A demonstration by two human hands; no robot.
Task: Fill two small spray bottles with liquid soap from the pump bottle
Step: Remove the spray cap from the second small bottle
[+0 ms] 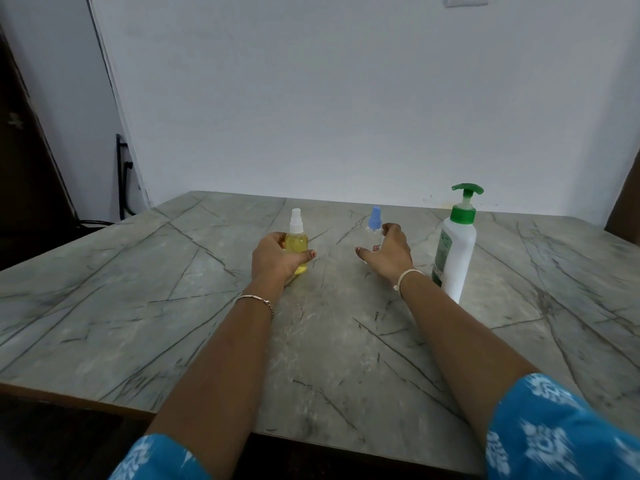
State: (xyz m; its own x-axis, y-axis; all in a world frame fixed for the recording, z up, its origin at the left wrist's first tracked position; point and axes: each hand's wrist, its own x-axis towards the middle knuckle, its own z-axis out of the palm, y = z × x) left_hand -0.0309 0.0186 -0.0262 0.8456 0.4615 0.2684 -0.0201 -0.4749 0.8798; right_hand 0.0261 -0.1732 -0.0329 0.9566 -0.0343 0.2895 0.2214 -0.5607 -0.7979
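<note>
The left hand (277, 255) grips a small clear spray bottle of yellow liquid with a white cap (297, 241), fingers behind it, thumb across its front, upright on the grey veined stone table (166, 292). The right hand (388, 251) curls round a small clear blue-capped spray bottle (375, 222); just beyond its knuckles stands a tall white green-topped pump bottle (458, 252).

Seemingly a plain home room: marble-patterned table (138, 306) against bare white wall (346, 98), wall switch (465, 0) above.
</note>
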